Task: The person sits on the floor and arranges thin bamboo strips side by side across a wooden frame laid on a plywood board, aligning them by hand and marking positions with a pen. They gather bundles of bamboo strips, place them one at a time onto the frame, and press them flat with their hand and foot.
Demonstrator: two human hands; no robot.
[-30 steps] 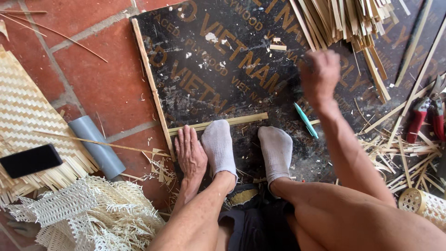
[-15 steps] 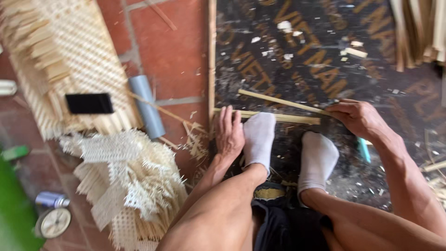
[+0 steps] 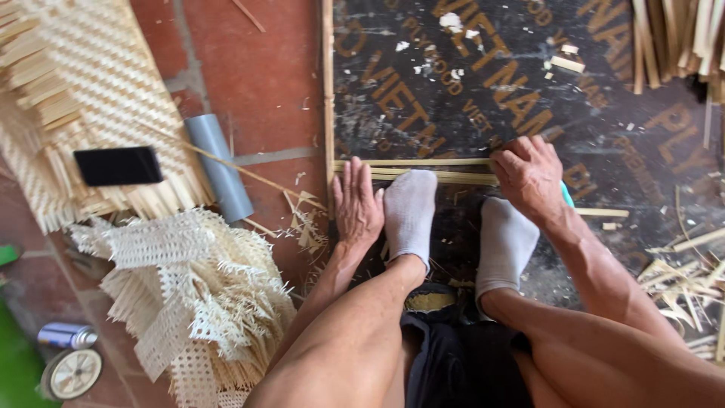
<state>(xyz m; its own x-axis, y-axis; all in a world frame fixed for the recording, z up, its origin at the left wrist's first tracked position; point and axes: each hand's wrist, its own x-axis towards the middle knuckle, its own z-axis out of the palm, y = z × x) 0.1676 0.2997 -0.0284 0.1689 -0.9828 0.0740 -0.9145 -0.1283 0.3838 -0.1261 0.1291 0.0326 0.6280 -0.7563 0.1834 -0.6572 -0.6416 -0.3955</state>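
The person sits on the floor with both feet in grey socks [image 3: 411,215] on a dark board [image 3: 453,83]. The left hand [image 3: 356,205] lies flat and open, palm down, pressing the near ends of two bamboo strips [image 3: 423,170] that lie side by side across the board, just in front of the toes. The right hand [image 3: 531,177] is curled closed on the same strips further along. A vertical strip [image 3: 328,91] runs along the board's left edge. On the tiles to the left are a grey pipe [image 3: 219,166], a woven mat [image 3: 91,106] with a black phone [image 3: 118,165] on it, and loose woven pieces [image 3: 189,295].
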